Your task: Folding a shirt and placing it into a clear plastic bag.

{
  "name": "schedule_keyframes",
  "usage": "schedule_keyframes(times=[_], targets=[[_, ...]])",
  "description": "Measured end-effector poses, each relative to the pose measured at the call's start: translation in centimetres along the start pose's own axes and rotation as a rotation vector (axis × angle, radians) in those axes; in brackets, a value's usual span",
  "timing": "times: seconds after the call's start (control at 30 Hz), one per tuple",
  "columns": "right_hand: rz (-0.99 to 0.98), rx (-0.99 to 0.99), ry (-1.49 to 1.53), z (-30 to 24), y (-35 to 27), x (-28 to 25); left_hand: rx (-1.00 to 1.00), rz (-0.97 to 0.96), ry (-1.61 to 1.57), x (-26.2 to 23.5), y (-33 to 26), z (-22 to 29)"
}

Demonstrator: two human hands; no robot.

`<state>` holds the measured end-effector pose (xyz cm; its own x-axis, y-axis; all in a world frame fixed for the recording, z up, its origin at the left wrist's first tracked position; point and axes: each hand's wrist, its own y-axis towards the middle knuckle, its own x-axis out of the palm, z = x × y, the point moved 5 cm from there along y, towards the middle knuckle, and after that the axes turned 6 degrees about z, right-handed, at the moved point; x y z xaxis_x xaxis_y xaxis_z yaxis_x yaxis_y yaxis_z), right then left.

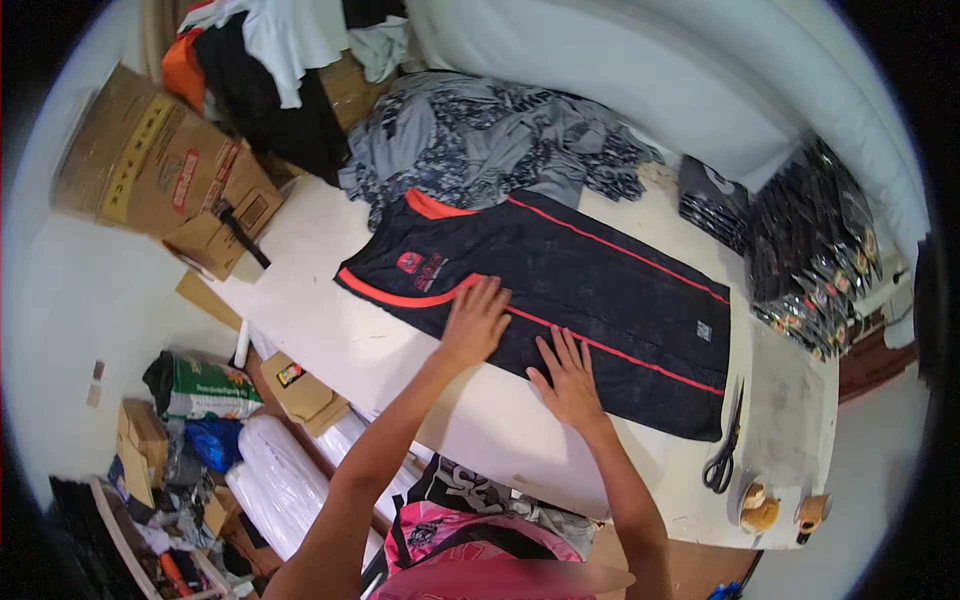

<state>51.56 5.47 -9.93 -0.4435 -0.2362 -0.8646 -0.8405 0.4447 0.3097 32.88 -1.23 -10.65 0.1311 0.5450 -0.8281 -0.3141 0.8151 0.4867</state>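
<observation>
A black sleeveless jersey (pixel 620 270) with red piping and orange-red trim lies spread flat across the white table, its neck end to the left and its hem to the right. My left hand (pixel 477 322) rests on the cloth by the trimmed armhole, fingers stretched out. Further right, my right hand (pixel 567 377) lies with spread fingers on the jersey's near side, just below the red piping line. Both palms face down and neither hand grips anything. Close to the hem's near corner lies a pair of black-handled scissors (pixel 722 460).
Grey patterned garments (pixel 500 130) are heaped behind the jersey. Stacks of bagged black garments (pixel 815 250) stand at the right rear. A cardboard box (pixel 160 160) sits at the left, and tape rolls (pixel 760 508) lie near the right corner. Plastic-wrapped white rolls (pixel 285 460) rest below the table (pixel 330 235).
</observation>
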Motion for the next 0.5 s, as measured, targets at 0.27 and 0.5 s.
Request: schedule_keyframes(times=[0.27,0.5], targets=[[0.217,0.467,-0.091,17.4,-7.7,-8.4,-0.281,0.110,0.111,0.1,0.3,-8.4],[0.284,0.441,-0.269,22.0,-7.6,-11.4,-0.136,0.017,-0.064,1.3,3.6,-8.2]])
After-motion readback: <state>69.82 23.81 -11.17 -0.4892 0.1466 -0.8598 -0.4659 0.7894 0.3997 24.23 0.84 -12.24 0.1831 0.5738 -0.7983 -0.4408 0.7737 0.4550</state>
